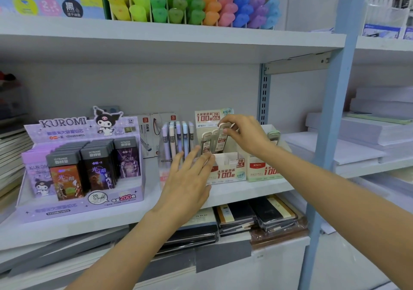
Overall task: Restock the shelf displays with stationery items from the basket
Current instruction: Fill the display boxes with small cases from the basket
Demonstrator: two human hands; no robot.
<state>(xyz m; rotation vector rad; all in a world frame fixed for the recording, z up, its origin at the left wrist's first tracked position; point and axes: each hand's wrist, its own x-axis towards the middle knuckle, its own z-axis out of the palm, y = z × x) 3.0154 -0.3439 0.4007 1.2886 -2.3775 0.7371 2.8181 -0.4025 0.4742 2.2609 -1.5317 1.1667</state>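
My right hand pinches the top of a clear pencil-lead case that stands in a white cardboard display box on the middle shelf. A second lead case stands just left of it in the same box. My left hand is spread with straight fingers in front of the box's left side, its fingertips near the box edge; whether they touch it is unclear. A matching display box stands to the right with a pale green case in it. No basket is in view.
A clear holder of pastel pens stands left of the boxes. Further left is a purple Kuromi lead display. Coloured highlighters fill the shelf above. Notebooks lie below. A blue upright post bounds the right; paper stacks lie beyond.
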